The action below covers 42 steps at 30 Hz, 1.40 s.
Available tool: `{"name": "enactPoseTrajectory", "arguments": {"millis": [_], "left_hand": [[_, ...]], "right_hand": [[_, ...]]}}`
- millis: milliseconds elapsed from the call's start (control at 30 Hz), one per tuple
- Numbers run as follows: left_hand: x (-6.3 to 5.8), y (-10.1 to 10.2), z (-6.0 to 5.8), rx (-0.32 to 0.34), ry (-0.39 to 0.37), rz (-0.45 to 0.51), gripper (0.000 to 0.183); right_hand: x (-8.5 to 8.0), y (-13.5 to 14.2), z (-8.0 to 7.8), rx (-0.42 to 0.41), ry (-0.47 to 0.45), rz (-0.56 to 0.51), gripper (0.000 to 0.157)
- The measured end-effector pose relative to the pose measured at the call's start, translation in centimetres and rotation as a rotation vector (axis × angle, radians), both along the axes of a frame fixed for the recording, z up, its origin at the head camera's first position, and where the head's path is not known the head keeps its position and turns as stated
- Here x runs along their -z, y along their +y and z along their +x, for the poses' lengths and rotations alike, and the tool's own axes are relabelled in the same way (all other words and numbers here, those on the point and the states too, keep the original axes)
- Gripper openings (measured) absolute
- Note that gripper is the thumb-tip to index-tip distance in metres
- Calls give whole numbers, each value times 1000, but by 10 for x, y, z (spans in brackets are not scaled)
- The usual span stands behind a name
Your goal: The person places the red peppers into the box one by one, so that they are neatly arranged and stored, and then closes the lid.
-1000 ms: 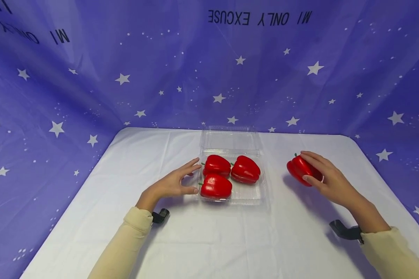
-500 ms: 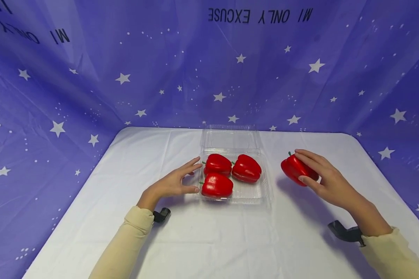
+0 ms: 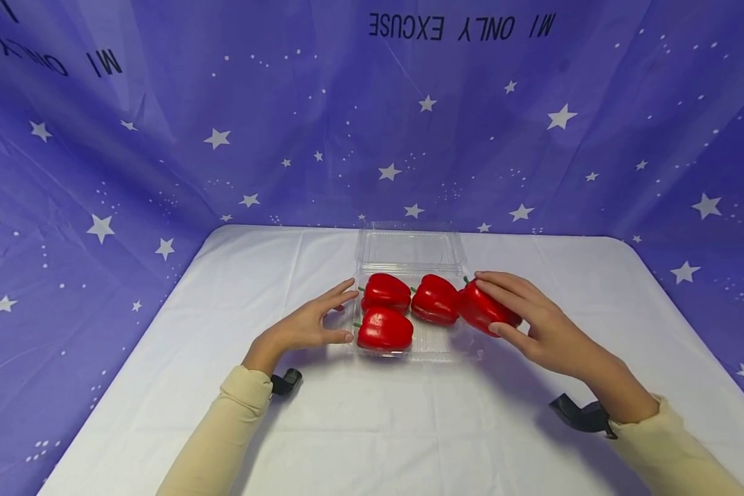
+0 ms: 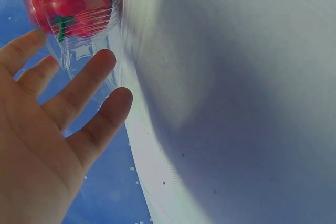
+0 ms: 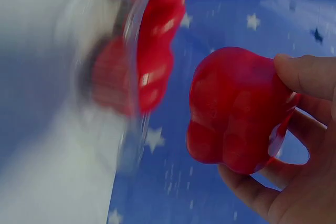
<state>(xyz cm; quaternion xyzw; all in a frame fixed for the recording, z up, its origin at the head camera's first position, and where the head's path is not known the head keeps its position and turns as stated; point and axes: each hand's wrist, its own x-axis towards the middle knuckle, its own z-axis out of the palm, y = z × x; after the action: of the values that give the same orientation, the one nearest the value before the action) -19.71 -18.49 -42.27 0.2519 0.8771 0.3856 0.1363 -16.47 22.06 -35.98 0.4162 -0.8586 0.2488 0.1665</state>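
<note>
"So, where is the glossy red bell pepper with the green stem [image 3: 485, 310]?"

"At the right side of the clear plastic box [image 3: 437, 344], raised over the edge. Seen from the head, it overlaps the box's right wall."

"What else is about it?"

"Three more red peppers lie on their sides in the box: a back-left pepper [image 3: 386, 293], a front-left pepper [image 3: 384, 331] and a right-hand pepper [image 3: 432, 301]. That last one sits just beside the held one, in its way on the left; the front right corner is bare. Behind, the clear ribbed lid [image 3: 409, 248] is folded back. All of it stands on the white-clothed bench [image 3: 378, 427], before a blue-violet fabric backdrop with white stars [image 3: 285, 138]."

"And the hands?"

"The right hand [image 3: 545, 327] grasps the pepper, thumb on one side and fingers on the other. The left hand [image 3: 306, 322] is spread and holds nothing, its fingertips right by the box's left wall; I can't tell if they touch."

"Do the views differ?"

"They do. From the head, the held pepper and its neighbour seem to meet, yet the right wrist view shows backdrop between held pepper and box. The left wrist view shows the open palm, and a green stem through the ribbed plastic."
</note>
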Motion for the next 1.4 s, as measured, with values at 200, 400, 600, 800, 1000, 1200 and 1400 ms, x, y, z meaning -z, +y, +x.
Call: {"name": "enactPoseTrajectory", "arguments": {"millis": [200, 400, 600, 800, 1000, 1200, 1400], "left_hand": [[0, -2, 0, -10, 0, -9, 80], [0, 0, 0, 0, 16, -32, 80], [0, 0, 1, 6, 18, -21, 80], [0, 0, 1, 6, 12, -31, 80], [1, -1, 0, 4, 14, -31, 80], [2, 0, 1, 7, 16, -33, 80], [1, 0, 0, 2, 26, -36, 81]], "right_hand": [[0, -37, 5, -112, -60, 65, 69], [4, -48, 6, -142, -53, 72, 70], [7, -48, 5, -132, -63, 74, 70], [11, -46, 2, -121, -80, 88, 69], [15, -45, 0, -143, -81, 84, 68], [22, -43, -2, -156, -121, 88, 67], [29, -41, -8, -171, -137, 82, 66]]}}
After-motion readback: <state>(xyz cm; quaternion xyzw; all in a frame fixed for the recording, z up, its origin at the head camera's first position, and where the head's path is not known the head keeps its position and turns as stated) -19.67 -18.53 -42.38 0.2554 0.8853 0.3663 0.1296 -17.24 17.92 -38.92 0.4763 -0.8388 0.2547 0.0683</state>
